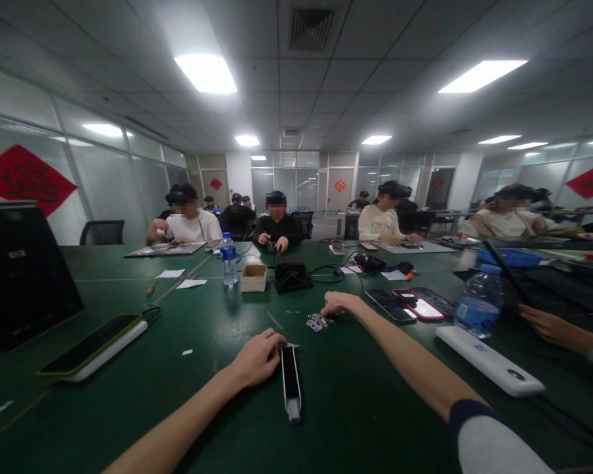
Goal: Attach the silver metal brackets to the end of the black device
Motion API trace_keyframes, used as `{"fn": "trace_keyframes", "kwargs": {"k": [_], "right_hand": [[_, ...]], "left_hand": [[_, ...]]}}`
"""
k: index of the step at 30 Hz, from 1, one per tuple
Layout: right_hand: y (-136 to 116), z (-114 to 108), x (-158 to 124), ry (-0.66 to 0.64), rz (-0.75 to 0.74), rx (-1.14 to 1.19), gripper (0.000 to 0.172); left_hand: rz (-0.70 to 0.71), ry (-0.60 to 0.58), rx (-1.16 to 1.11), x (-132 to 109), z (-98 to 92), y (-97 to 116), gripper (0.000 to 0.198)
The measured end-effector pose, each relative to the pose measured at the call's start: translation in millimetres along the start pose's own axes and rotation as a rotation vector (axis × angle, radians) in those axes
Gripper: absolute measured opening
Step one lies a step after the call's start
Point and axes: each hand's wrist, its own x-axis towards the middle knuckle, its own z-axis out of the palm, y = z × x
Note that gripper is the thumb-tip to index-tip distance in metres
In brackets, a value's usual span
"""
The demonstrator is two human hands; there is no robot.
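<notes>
A long, narrow object (290, 378) with a black face and white edges lies on the green table, pointing toward me. My left hand (259, 357) is curled at its far end, thumb and fingers closed against its left side near a thin metal piece. Farther off and to the right, several small silver metal parts (317, 322) lie in a loose group. My right hand (340, 303) reaches down at their right edge, fingertips bent together. Whatever is between those fingertips is too small to make out.
Beyond my hands stand a small cardboard box (254, 278), a black box (291, 275) and a water bottle (228, 260). Phones (391, 306), a large bottle (480, 301) and a white power bank (489, 361) are at right. A co-worker's hand (553, 329) holds a dark panel.
</notes>
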Motion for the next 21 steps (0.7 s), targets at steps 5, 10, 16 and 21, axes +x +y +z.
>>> {"fn": "trace_keyframes", "kwargs": {"k": [5,10,16,21], "right_hand": [[2.4,-0.7,-2.1,0.034,0.002,-0.016,0.015],[4.0,-2.6,0.5,0.031,0.035,-0.026,0.011],[6.4,0.7,5.1,0.031,0.051,-0.031,0.023],[8.0,1.9,-0.2,0.101,0.014,-0.059,0.017]], "left_hand": [[0.001,-0.002,-0.003,-0.2,0.0,0.4,0.027],[-0.013,-0.012,-0.016,-0.2,-5.5,6.2,0.026],[-0.005,-0.009,-0.013,0.3,-4.3,5.1,0.026],[0.006,-0.001,-0.010,-0.5,-3.0,3.7,0.026]]}}
